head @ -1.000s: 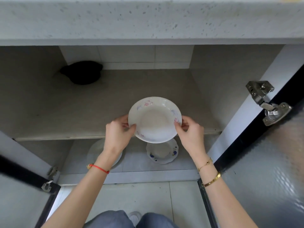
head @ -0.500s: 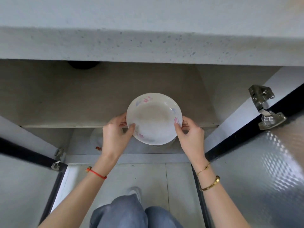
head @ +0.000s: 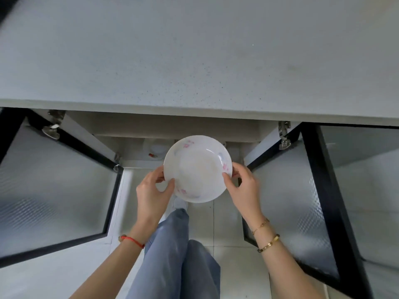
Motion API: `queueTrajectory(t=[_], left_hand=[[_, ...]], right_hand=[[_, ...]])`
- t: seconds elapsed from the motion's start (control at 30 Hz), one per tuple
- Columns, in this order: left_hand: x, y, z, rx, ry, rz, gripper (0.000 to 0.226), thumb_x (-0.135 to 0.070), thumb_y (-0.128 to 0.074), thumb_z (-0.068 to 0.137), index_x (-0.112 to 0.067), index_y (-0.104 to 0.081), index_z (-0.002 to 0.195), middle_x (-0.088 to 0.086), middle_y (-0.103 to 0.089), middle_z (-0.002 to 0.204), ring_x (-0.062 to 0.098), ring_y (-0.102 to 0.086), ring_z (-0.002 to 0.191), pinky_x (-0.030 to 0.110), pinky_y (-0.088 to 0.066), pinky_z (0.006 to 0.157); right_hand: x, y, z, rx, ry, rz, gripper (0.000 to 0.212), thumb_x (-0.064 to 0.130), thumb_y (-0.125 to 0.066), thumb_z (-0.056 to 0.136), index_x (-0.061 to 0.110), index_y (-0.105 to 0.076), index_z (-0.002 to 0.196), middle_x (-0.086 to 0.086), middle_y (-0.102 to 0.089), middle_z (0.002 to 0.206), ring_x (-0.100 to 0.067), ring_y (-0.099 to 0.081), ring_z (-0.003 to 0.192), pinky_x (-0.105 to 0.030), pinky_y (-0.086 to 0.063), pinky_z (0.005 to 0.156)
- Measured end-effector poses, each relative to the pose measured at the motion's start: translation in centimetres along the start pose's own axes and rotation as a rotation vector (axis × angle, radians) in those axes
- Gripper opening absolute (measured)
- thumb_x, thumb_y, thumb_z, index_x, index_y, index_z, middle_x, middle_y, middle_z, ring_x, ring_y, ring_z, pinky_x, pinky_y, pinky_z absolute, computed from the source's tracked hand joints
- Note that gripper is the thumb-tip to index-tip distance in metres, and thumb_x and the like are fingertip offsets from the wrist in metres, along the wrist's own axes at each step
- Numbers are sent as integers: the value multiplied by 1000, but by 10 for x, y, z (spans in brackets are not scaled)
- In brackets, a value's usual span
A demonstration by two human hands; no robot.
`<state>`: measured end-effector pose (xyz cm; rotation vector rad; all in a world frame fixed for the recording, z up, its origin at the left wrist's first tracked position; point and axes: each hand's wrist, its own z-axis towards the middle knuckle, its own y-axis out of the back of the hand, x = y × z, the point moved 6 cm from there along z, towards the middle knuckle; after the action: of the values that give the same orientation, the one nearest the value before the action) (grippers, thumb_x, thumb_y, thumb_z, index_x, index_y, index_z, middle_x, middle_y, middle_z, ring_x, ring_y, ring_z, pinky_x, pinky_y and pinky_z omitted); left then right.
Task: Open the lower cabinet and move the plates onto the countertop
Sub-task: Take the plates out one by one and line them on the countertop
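I hold a white plate (head: pixel 197 169) with pink and blue flower marks in front of the open lower cabinet, below the countertop's front edge. My left hand (head: pixel 151 192) grips its left rim, thumb on top. My right hand (head: pixel 243 186) grips its right rim the same way. The grey speckled countertop (head: pixel 194 50) fills the upper half of the view. Another white plate (head: pixel 154 148) shows partly on the cabinet floor, behind the held plate.
Two cabinet doors with black frames and textured glass stand open, one on the left (head: pixel 54 186) and one on the right (head: pixel 313 201). Metal hinges (head: pixel 284 134) sit at the door tops. My legs in blue jeans (head: pixel 179 255) stand on the tiled floor.
The plate has come out of the cabinet and risen in both hands. My view has lifted, so the countertop now fills the top and the cabinet shelf is hidden.
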<state>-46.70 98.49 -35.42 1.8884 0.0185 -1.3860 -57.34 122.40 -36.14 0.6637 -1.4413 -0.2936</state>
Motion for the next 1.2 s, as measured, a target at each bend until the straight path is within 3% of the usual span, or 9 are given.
queueTrajectory(t=[0.27,0.53,0.87,1.1,1.2], left_hand=[[-91,88,-73,-40,-47,10,40,-16,-74,80,-20,-67,119,-9,-70,99,8,-65,86,-1,-42,76],[-175,151,-117,-83,-137,-10,42,-21,-74,80,-25,-66,121,-15,-69,102,4,-65,87,8,-49,81],[-225,186,-128,-96,-226,-8,42,-18,-73,80,-25,-66,121,-12,-68,97,-2,-64,85,2,-45,77],[-244,190,-109,-100,-259,-35,43,-14,-74,79,-22,-67,121,-10,-69,98,0,-65,85,-1,-42,77],[-250,189,-91,-100,-262,-36,42,-15,-73,80,-24,-67,120,-10,-69,99,3,-66,86,2,-45,78]], right_hand=[[103,77,-67,-38,14,31,27,24,-68,88,21,-63,114,6,-66,99,-13,-62,89,-32,-57,78],[177,144,-103,-93,45,97,27,23,-68,87,30,-60,113,9,-65,98,-10,-62,89,-25,-55,79],[220,178,-112,-159,84,124,28,25,-69,87,31,-61,113,12,-65,99,-5,-63,89,-14,-52,77],[233,187,-89,-160,80,146,29,24,-69,86,26,-63,114,12,-67,100,-5,-64,88,-19,-54,79],[240,188,-69,-147,93,146,28,24,-68,86,26,-63,113,9,-68,102,-4,-64,88,-14,-52,79]])
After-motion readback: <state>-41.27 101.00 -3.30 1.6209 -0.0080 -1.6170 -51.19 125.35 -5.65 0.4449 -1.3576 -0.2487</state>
